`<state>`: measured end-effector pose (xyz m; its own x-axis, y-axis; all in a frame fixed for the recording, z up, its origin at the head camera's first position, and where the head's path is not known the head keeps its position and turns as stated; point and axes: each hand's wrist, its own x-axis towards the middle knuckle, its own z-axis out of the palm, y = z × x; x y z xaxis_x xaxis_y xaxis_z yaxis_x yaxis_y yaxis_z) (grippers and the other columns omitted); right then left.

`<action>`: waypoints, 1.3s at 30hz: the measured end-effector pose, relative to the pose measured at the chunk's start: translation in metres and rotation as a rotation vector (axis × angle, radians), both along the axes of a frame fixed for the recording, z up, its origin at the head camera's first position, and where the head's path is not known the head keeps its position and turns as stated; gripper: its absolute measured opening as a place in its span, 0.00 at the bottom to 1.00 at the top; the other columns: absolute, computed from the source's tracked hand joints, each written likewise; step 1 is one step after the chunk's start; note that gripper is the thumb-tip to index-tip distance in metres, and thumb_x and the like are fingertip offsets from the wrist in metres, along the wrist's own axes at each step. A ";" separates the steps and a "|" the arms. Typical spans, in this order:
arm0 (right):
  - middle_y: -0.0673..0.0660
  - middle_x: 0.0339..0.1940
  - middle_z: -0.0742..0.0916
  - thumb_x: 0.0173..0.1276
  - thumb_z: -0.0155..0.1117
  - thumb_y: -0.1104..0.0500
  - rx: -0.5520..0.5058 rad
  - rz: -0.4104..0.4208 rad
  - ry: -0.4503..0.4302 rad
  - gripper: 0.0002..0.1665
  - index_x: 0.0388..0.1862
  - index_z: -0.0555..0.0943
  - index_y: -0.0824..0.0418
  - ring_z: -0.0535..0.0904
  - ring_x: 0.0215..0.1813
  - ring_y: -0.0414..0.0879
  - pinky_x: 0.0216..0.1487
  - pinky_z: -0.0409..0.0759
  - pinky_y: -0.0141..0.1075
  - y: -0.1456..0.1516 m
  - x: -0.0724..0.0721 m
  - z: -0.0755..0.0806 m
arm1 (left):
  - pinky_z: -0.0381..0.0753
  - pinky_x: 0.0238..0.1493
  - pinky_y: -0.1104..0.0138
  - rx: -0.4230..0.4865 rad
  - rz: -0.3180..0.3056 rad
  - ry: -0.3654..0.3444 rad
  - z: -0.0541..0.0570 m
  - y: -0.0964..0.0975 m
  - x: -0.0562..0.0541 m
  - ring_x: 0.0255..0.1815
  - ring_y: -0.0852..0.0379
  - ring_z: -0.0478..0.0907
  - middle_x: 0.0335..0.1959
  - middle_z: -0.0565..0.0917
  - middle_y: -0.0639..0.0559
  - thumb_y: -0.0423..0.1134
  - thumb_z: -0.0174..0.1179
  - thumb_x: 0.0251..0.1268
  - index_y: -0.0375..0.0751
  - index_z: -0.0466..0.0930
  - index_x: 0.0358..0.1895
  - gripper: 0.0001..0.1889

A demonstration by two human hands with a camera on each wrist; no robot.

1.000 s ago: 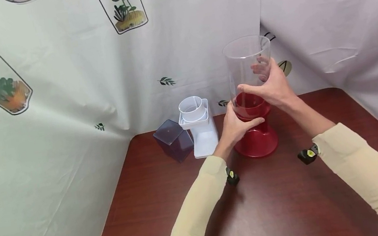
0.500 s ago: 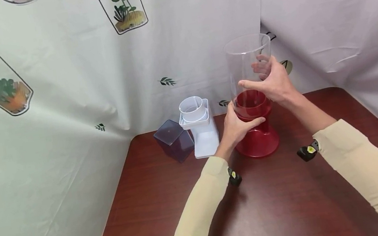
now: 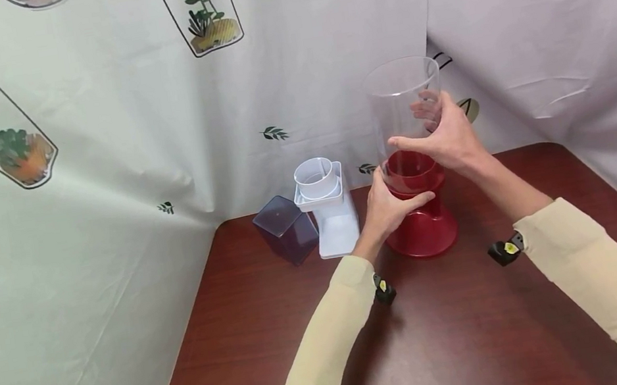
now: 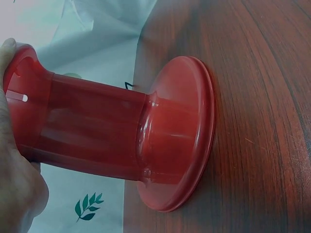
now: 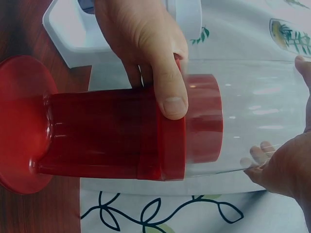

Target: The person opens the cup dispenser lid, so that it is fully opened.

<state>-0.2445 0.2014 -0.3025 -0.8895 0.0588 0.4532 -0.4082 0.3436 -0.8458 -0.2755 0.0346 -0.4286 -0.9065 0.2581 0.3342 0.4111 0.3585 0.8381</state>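
Note:
A red plastic stand (image 3: 423,232) with a round foot and a hollow column is upright on the table. Over its upper collar sits a tall clear cylinder (image 3: 392,110), open at the top. My left hand (image 3: 385,207) grips the stand's collar, its thumb across the front, as the right wrist view also shows. Higher up, my right hand (image 3: 444,139) holds the clear cylinder, thumb in front and fingers behind the clear wall. In the right wrist view the red inner ring (image 5: 204,119) shows through the cylinder's lower end.
Left of the stand is a white dispenser-like base (image 3: 338,231) with a round white collar on top. A dark translucent square container (image 3: 285,229) leans beside it. Patterned white fabric (image 3: 291,75) hangs behind and at both sides of the brown table (image 3: 425,334).
The clear cylinder shifts slightly, its rim tilting a little to the right and then back to the left. Both hands keep their hold, and the stand stays in place.

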 end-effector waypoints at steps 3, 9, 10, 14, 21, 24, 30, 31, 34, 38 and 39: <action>0.65 0.73 0.78 0.59 0.83 0.52 0.006 -0.001 0.018 0.58 0.81 0.61 0.63 0.74 0.74 0.62 0.77 0.69 0.55 -0.001 0.001 -0.001 | 0.83 0.58 0.64 0.001 0.002 0.004 0.000 0.000 0.000 0.60 0.63 0.77 0.62 0.78 0.60 0.61 0.81 0.49 0.55 0.63 0.75 0.51; 0.68 0.73 0.78 0.59 0.83 0.52 0.000 -0.004 0.013 0.58 0.81 0.60 0.64 0.74 0.74 0.64 0.76 0.69 0.57 -0.002 0.001 0.000 | 0.84 0.56 0.63 0.017 -0.007 -0.004 0.000 0.000 0.001 0.60 0.63 0.76 0.62 0.78 0.61 0.60 0.81 0.50 0.56 0.63 0.76 0.50; 0.68 0.73 0.78 0.59 0.83 0.52 0.000 -0.005 0.008 0.58 0.82 0.60 0.64 0.75 0.73 0.64 0.76 0.69 0.57 -0.001 0.000 0.001 | 0.85 0.56 0.63 0.019 -0.008 -0.007 -0.001 0.000 0.002 0.60 0.63 0.76 0.62 0.78 0.61 0.60 0.81 0.50 0.56 0.63 0.76 0.50; 0.67 0.72 0.79 0.59 0.83 0.50 -0.015 -0.006 -0.016 0.59 0.82 0.60 0.64 0.76 0.72 0.63 0.75 0.71 0.56 0.000 -0.002 0.003 | 0.85 0.54 0.64 0.032 -0.013 -0.020 -0.002 0.001 0.002 0.60 0.63 0.76 0.63 0.78 0.62 0.59 0.81 0.50 0.57 0.63 0.76 0.50; 0.66 0.74 0.78 0.59 0.84 0.48 -0.004 -0.002 -0.056 0.61 0.83 0.59 0.62 0.76 0.72 0.64 0.74 0.72 0.57 0.002 -0.005 0.007 | 0.86 0.53 0.64 0.045 -0.016 -0.041 -0.001 0.001 0.002 0.62 0.62 0.76 0.64 0.77 0.61 0.58 0.81 0.51 0.58 0.62 0.77 0.50; 0.66 0.74 0.78 0.60 0.83 0.48 -0.001 0.001 -0.059 0.61 0.84 0.59 0.62 0.75 0.73 0.64 0.74 0.71 0.58 0.003 -0.005 0.006 | 0.86 0.54 0.63 0.039 -0.017 -0.045 -0.002 0.001 0.001 0.62 0.62 0.76 0.65 0.77 0.61 0.58 0.81 0.51 0.58 0.61 0.77 0.51; 0.66 0.74 0.78 0.59 0.84 0.51 0.015 -0.007 -0.025 0.61 0.83 0.59 0.62 0.75 0.72 0.64 0.74 0.71 0.58 0.001 0.001 0.007 | 0.86 0.54 0.63 0.040 -0.028 -0.054 0.001 0.000 0.003 0.62 0.63 0.76 0.65 0.77 0.61 0.58 0.81 0.52 0.58 0.61 0.77 0.51; 0.66 0.74 0.78 0.59 0.84 0.51 0.021 -0.007 -0.018 0.61 0.83 0.59 0.62 0.75 0.72 0.65 0.74 0.71 0.59 0.000 0.002 0.007 | 0.86 0.55 0.63 0.040 -0.028 -0.053 0.001 -0.001 0.004 0.62 0.63 0.76 0.65 0.77 0.61 0.58 0.81 0.52 0.58 0.61 0.77 0.51; 0.66 0.74 0.78 0.58 0.84 0.52 0.032 -0.014 0.009 0.60 0.82 0.59 0.62 0.76 0.71 0.65 0.73 0.73 0.58 -0.003 0.007 0.011 | 0.85 0.55 0.64 0.042 -0.029 -0.049 0.002 -0.001 0.003 0.62 0.63 0.76 0.64 0.77 0.61 0.57 0.81 0.52 0.58 0.61 0.77 0.50; 0.64 0.72 0.79 0.58 0.84 0.54 0.004 -0.033 0.063 0.57 0.80 0.62 0.62 0.77 0.71 0.60 0.73 0.75 0.53 -0.006 0.014 0.023 | 0.85 0.57 0.63 0.041 -0.025 -0.056 0.002 -0.002 0.004 0.64 0.62 0.75 0.66 0.77 0.61 0.58 0.81 0.52 0.59 0.60 0.78 0.52; 0.63 0.72 0.80 0.58 0.84 0.53 -0.004 -0.038 0.072 0.56 0.79 0.63 0.61 0.77 0.71 0.59 0.74 0.74 0.52 -0.006 0.015 0.026 | 0.84 0.58 0.62 0.040 -0.020 -0.058 0.002 -0.002 0.004 0.65 0.62 0.75 0.67 0.77 0.61 0.58 0.81 0.52 0.59 0.60 0.79 0.52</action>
